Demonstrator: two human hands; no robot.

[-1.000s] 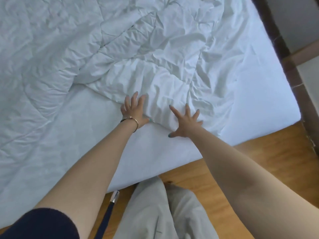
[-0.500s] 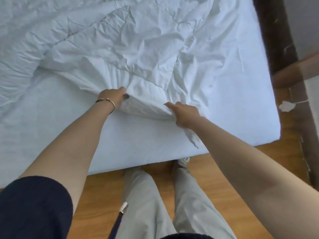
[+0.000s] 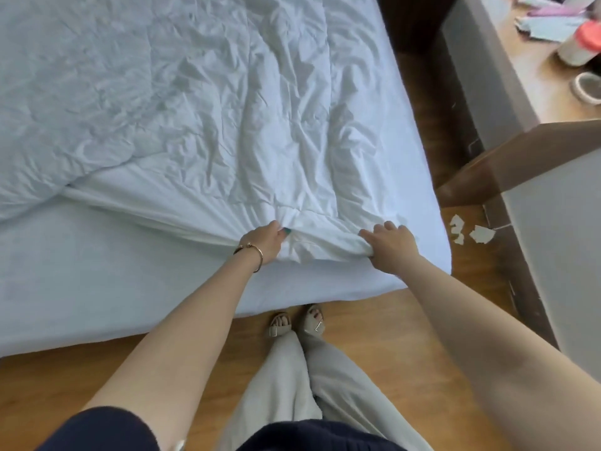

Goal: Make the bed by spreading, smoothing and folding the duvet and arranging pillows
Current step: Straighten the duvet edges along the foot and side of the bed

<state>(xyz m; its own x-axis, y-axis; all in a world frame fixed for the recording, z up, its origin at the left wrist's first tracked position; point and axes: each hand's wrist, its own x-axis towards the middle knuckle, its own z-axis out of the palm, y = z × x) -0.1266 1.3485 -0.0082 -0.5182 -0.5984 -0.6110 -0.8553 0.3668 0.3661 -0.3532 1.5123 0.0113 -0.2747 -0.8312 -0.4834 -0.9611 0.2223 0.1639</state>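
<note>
A wrinkled white duvet covers most of the bed, its near edge bunched close to the foot. My left hand, with a gold bracelet at the wrist, is closed on that bunched edge. My right hand grips the same edge a short way to the right, near the duvet's corner. Bare white fitted sheet shows on the mattress between the duvet edge and the foot of the bed. No pillows are in view.
I stand on a wooden floor at the bed's foot, sandalled feet close to the mattress. A wooden desk with a cup and small items stands to the right. Torn paper scraps lie on the floor beside it.
My hands went from lying flat and open on the duvet to gripping its edge, and they have drawn it toward the foot of the bed. The view has shifted back and right.
</note>
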